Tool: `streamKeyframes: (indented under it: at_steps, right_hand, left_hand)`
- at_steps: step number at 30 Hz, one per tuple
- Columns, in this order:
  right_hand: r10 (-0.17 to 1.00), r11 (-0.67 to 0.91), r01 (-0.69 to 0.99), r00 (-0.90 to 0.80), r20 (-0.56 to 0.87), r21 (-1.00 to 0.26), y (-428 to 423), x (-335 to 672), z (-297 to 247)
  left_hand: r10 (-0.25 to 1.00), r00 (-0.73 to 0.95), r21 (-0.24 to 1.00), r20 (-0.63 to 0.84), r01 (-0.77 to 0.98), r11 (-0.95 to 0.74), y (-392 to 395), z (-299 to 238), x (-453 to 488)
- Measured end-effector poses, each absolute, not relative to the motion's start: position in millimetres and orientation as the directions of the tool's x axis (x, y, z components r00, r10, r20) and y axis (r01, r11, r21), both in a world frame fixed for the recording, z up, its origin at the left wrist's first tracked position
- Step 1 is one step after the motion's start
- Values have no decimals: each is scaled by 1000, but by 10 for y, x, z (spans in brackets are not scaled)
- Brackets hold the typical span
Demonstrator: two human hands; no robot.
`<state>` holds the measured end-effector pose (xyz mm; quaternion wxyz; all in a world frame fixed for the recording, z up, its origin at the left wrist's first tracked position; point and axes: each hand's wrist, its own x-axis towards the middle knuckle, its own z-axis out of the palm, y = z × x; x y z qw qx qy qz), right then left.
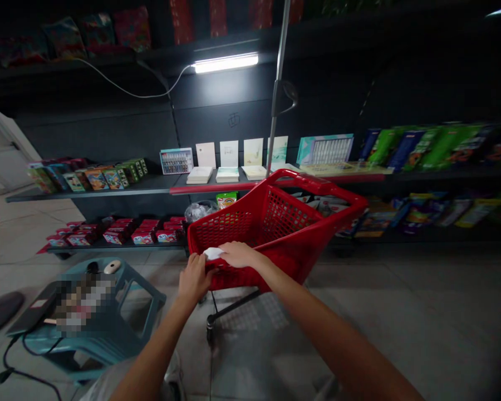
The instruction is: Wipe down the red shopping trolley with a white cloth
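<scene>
A red plastic shopping cart [313,245] stands in front of me, its handle toward the right and its front end near my hands. My left hand [194,277] is closed over the rim at the cart's front corner. Just to the right, my right hand [239,254] presses a white wipe [212,253] against the same rim, its fingers mostly bunched on it. Whether the wipe is paper or cloth I cannot tell. The basket's inside shows its perforated walls.
Behind the cart runs a dark shelf [142,186] with books, boxes and bags. Below are red boxes [144,234]. At left, a blue-green plastic stool [121,328] carries a laptop and cables. A metal pole [278,83] rises behind the cart, and a lamp [226,63] glows above.
</scene>
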<state>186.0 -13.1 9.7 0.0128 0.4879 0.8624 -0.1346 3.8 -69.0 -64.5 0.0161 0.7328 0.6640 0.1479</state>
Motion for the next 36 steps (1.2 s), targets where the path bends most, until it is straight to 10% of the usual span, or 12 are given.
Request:
streamKeyframes:
  at_steps: [8, 16, 22, 36]
  right_hand:
    - [913, 403, 893, -407, 24, -199, -159, 2223, 209]
    - [716, 177, 962, 19, 698, -208, -585, 3232, 440]
    - [816, 214, 974, -134, 562, -79, -610, 3374, -92]
    - [705, 634, 744, -447, 550, -209, -602, 1540, -606]
  left_hand:
    - [980, 102, 218, 172, 966, -139, -584, -645, 4]
    - [976, 124, 295, 181, 939, -175, -418, -641, -132]
    - [969, 139, 338, 202, 919, -202, -407, -641, -138]
    - [970, 132, 418, 206, 884, -209, -414, -732, -114]
